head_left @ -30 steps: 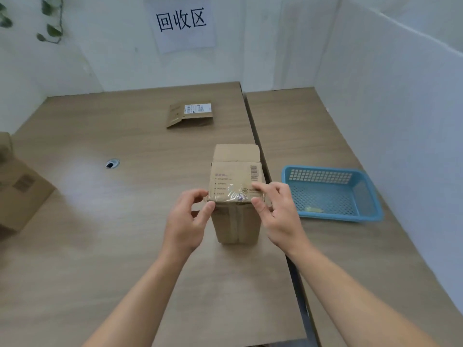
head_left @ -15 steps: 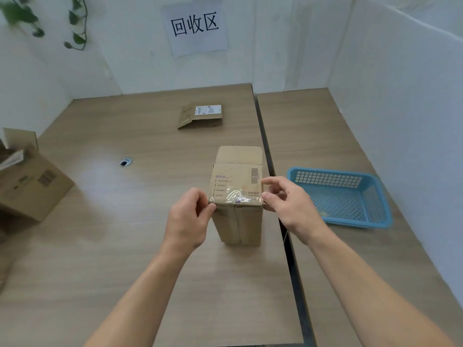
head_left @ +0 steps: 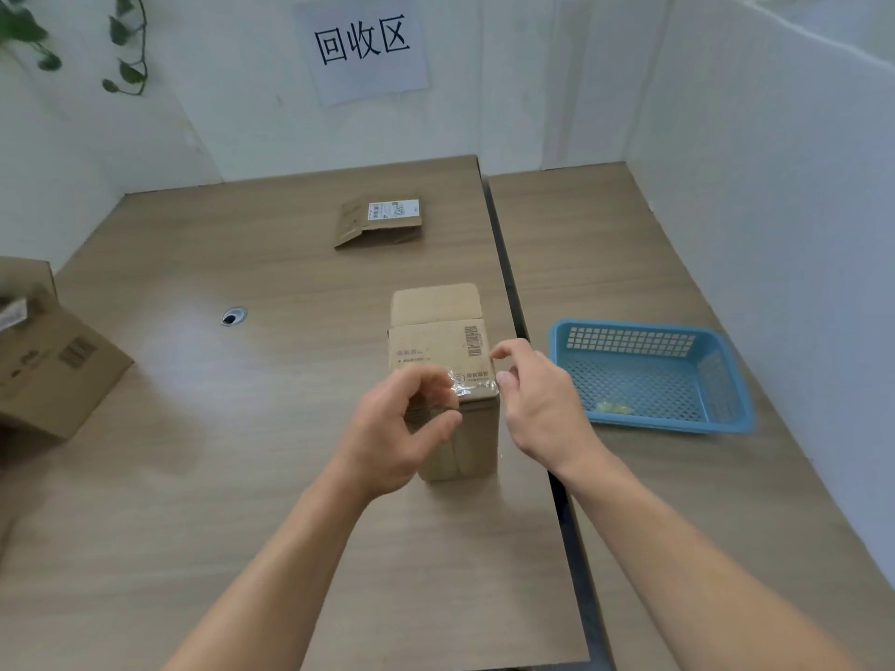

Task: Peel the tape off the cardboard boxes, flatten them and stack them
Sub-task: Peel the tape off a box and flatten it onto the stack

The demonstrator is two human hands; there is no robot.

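Two wood-grain tables abut: left table [head_left: 193,477], right table [head_left: 605,259], with a dark seam [head_left: 503,283] between them.

On the left table:
- small cardboard box [head_left: 436,341] standing upright, just beside the seam
- flattened box [head_left: 382,225] lying far centre
- open box [head_left: 43,375] at the left edge, tilted
- grommet hole [head_left: 234,316] set in the top

On the right table: blue basket [head_left: 668,426], near the right wall.

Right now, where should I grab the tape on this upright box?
Pinch the crinkled tape at the top near edge of the box, coming from your side: it puckers off the cardboard there, while the strip down the front looks flat.
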